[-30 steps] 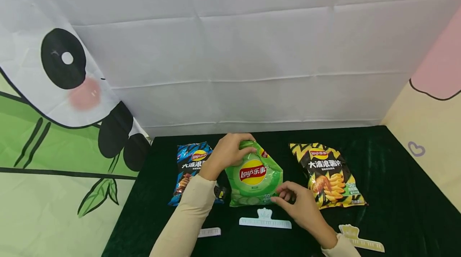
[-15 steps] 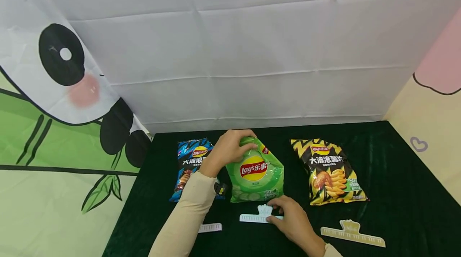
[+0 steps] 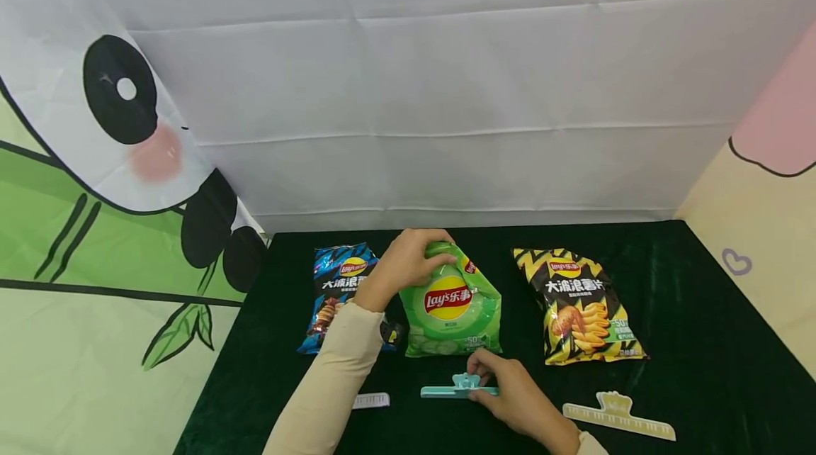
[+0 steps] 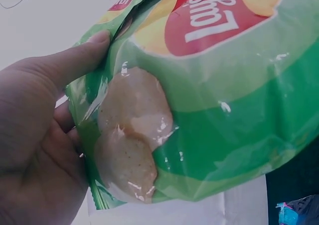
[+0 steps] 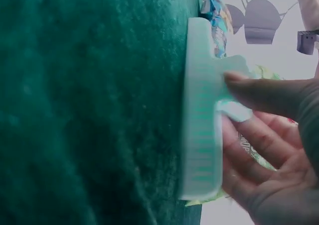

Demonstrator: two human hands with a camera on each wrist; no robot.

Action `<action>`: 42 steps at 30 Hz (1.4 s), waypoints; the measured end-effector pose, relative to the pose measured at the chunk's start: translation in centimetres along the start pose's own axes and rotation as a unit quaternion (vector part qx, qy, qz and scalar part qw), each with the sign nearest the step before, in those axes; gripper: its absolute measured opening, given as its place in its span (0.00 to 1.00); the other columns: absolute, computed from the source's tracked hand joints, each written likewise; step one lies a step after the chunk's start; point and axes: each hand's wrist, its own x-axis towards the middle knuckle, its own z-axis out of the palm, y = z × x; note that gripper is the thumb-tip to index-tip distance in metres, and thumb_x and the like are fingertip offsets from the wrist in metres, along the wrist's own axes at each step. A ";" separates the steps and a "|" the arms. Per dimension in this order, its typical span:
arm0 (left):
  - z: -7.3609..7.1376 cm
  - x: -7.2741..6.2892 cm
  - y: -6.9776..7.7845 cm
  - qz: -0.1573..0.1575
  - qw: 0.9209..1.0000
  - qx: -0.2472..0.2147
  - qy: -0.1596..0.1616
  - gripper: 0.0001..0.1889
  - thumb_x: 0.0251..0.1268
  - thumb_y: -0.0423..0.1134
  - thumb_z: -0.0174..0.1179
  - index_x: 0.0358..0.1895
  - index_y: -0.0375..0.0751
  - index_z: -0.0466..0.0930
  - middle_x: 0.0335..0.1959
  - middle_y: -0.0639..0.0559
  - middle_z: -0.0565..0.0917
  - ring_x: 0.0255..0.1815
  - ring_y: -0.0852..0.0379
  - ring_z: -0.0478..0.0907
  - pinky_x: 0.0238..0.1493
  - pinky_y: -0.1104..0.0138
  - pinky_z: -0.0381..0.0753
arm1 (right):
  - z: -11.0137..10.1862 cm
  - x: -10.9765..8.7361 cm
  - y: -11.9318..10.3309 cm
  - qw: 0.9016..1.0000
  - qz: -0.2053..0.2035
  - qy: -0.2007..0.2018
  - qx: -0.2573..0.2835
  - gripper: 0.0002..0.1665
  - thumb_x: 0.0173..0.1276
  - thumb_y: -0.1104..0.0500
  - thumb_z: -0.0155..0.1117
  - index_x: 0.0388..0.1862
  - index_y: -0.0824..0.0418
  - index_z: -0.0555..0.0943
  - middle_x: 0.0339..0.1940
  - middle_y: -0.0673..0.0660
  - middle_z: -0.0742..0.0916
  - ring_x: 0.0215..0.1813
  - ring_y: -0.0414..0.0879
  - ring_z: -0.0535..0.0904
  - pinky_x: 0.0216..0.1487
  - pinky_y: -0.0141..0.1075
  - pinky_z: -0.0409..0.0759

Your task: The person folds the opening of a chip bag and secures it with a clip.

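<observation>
My left hand (image 3: 408, 263) grips the top corner of a green Lay's chip bag (image 3: 449, 327); in the left wrist view the thumb lies on the bag's front and the fingers go behind it. Just below that bag, my right hand (image 3: 516, 395) pinches a pale teal bag clip (image 3: 440, 392) by its handle. The right wrist view shows the clip (image 5: 202, 135) standing on its edge, thumb on one side of the handle and fingers on the other. A blue chip bag (image 3: 344, 285) lies to the left, partly hidden by the left forearm.
On the right lies a black and yellow chip bag (image 3: 580, 306). A yellowish clip (image 3: 618, 416) is in front of it. Beside the left sleeve, a whitish clip (image 3: 372, 400) is partly covered. Dark green cloth (image 3: 688, 341) covers the table, with a white sheet (image 3: 472, 108) behind.
My right hand has left the green bag's lower corner, come down to the teal clip and taken hold of it. The clip has tipped up from lying flat. My left hand keeps its grip.
</observation>
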 end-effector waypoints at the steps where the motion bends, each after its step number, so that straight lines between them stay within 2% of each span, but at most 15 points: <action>1: 0.0 0.0 0.0 0.002 1.000 -0.004 -0.002 0.12 0.69 0.48 0.64 0.51 0.50 0.85 0.39 0.52 0.88 0.30 0.60 0.75 0.35 0.69 0.75 | -0.1 0.0 -0.1 1.000 -0.001 0.000 0.008 0.17 0.65 0.53 0.72 0.52 0.51 0.81 0.46 0.47 0.88 0.44 0.35 0.82 0.44 0.28 0.79; 3: 0.0 0.0 0.1 0.005 1.000 -0.012 -0.008 0.12 0.69 0.47 0.64 0.51 0.49 0.84 0.39 0.51 0.88 0.30 0.60 0.75 0.34 0.69 0.74 | -0.3 -0.2 -0.2 1.000 0.002 0.009 0.016 0.20 0.66 0.53 0.71 0.56 0.50 0.82 0.49 0.48 0.88 0.45 0.34 0.82 0.45 0.27 0.79; 5: 0.1 0.0 0.1 0.005 1.000 -0.015 -0.011 0.12 0.69 0.48 0.64 0.51 0.49 0.84 0.39 0.51 0.88 0.30 0.60 0.74 0.34 0.69 0.75 | -0.5 -0.4 -0.4 0.999 0.006 0.037 0.019 0.19 0.65 0.52 0.72 0.55 0.47 0.84 0.49 0.47 0.88 0.45 0.33 0.81 0.45 0.26 0.79; 8: 0.1 -0.1 0.1 -0.001 1.000 -0.015 -0.009 0.12 0.68 0.47 0.65 0.50 0.48 0.84 0.39 0.51 0.87 0.30 0.59 0.74 0.35 0.69 0.75 | -0.8 -0.6 -0.7 0.994 0.003 0.104 0.031 0.17 0.64 0.53 0.72 0.52 0.43 0.84 0.47 0.45 0.87 0.44 0.32 0.81 0.45 0.28 0.80; 11: 0.3 -0.3 -0.1 -0.005 1.000 -0.006 -0.007 0.12 0.68 0.48 0.65 0.49 0.49 0.84 0.39 0.52 0.87 0.31 0.60 0.74 0.35 0.69 0.76 | -0.9 -0.7 -0.9 0.984 -0.010 0.172 0.039 0.18 0.63 0.55 0.73 0.51 0.41 0.84 0.44 0.42 0.86 0.42 0.33 0.80 0.45 0.30 0.81; 15: 0.3 -0.6 -0.2 -0.003 1.000 0.005 -0.007 0.12 0.69 0.49 0.65 0.49 0.50 0.84 0.39 0.53 0.88 0.30 0.61 0.74 0.35 0.69 0.75 | -1.5 -0.6 -0.9 0.967 -0.045 0.248 0.028 0.18 0.62 0.57 0.74 0.50 0.42 0.84 0.43 0.40 0.86 0.42 0.33 0.81 0.45 0.31 0.83; 22: 0.0 -0.6 -0.2 0.004 1.000 0.003 -0.002 0.12 0.68 0.49 0.65 0.49 0.49 0.84 0.36 0.53 0.87 0.27 0.61 0.72 0.31 0.70 0.71 | -4.0 0.6 -1.4 0.922 -0.113 0.369 0.025 0.17 0.59 0.68 0.75 0.45 0.54 0.86 0.47 0.53 0.91 0.42 0.34 0.82 0.47 0.25 0.80; 24: -0.1 -0.6 -0.2 0.004 1.000 0.003 -0.001 0.12 0.68 0.49 0.66 0.48 0.49 0.84 0.35 0.53 0.87 0.26 0.61 0.71 0.31 0.71 0.71 | -4.7 1.1 -1.7 0.913 -0.118 0.390 0.032 0.15 0.59 0.69 0.75 0.44 0.56 0.87 0.47 0.56 0.91 0.43 0.34 0.82 0.48 0.24 0.79; 27: -0.2 -0.6 -0.2 0.006 1.000 0.001 0.002 0.11 0.67 0.48 0.66 0.47 0.49 0.84 0.33 0.53 0.87 0.26 0.61 0.71 0.30 0.71 0.71 | -5.6 1.9 -2.3 0.903 -0.101 0.415 0.049 0.11 0.61 0.67 0.74 0.42 0.58 0.88 0.45 0.57 0.91 0.41 0.33 0.80 0.45 0.24 0.79; 31: -0.1 -0.6 -0.3 0.009 1.000 -0.014 0.003 0.09 0.67 0.47 0.67 0.45 0.49 0.83 0.34 0.53 0.87 0.28 0.61 0.74 0.32 0.71 0.75 | -6.3 3.0 -2.5 0.897 -0.071 0.428 0.091 0.09 0.62 0.66 0.74 0.42 0.58 0.89 0.42 0.54 0.91 0.37 0.36 0.77 0.42 0.27 0.80; 33: 0.0 -0.6 -0.3 0.008 1.000 -0.024 0.001 0.10 0.67 0.46 0.67 0.47 0.49 0.82 0.37 0.52 0.88 0.30 0.62 0.76 0.35 0.70 0.78 | -6.4 3.5 -2.4 0.897 -0.068 0.424 0.105 0.10 0.62 0.66 0.73 0.43 0.59 0.89 0.40 0.54 0.91 0.36 0.37 0.77 0.42 0.29 0.81; 37: 0.0 -0.7 -0.2 0.010 0.999 -0.041 0.000 0.14 0.66 0.44 0.68 0.51 0.49 0.78 0.41 0.50 0.90 0.32 0.61 0.81 0.38 0.68 0.82 | -6.7 4.1 -2.2 0.905 -0.055 0.405 0.117 0.10 0.63 0.64 0.74 0.44 0.59 0.89 0.40 0.54 0.91 0.36 0.38 0.77 0.43 0.30 0.81; 42: -0.3 -0.7 -0.1 0.029 0.998 -0.050 0.004 0.21 0.64 0.43 0.69 0.58 0.50 0.73 0.41 0.51 0.90 0.34 0.59 0.85 0.39 0.69 0.83 | -7.1 4.7 -1.8 0.916 -0.053 0.380 0.118 0.10 0.64 0.60 0.74 0.45 0.57 0.89 0.39 0.56 0.90 0.36 0.38 0.77 0.41 0.31 0.79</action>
